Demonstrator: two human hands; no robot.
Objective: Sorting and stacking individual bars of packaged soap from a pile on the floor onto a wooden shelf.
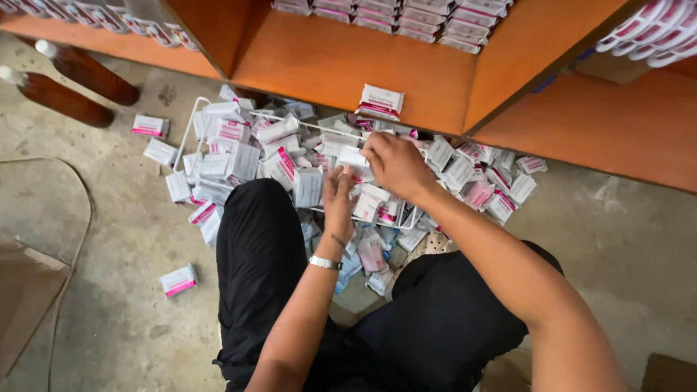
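Nearest the camera, the person's knees in black trousers (261, 276) frame the work, set apart so the pile lies within reach between them. Just beyond the knees sits the white wire basket (190, 127) on the concrete floor (123, 239), heaped with small white-and-pink packets (239, 156) that spill over its rim onto the floor on both sides. The left hand (338, 197), with a silver watch (324, 263) at the wrist, rests over the near edge of the basket, its fingers (334, 181) narrowly curled on the packets there; whether they pinch one I cannot tell. The right hand (396, 165) reaches over the basket's far side, fingers bent down and closed among the packets. Beyond the basket, one packet (380, 101) lies on the orange wooden shelf (327, 65), and rows of similar packets (406, 18) line its back. Left of the basket, two brown bottles (72, 83) lie on the floor.
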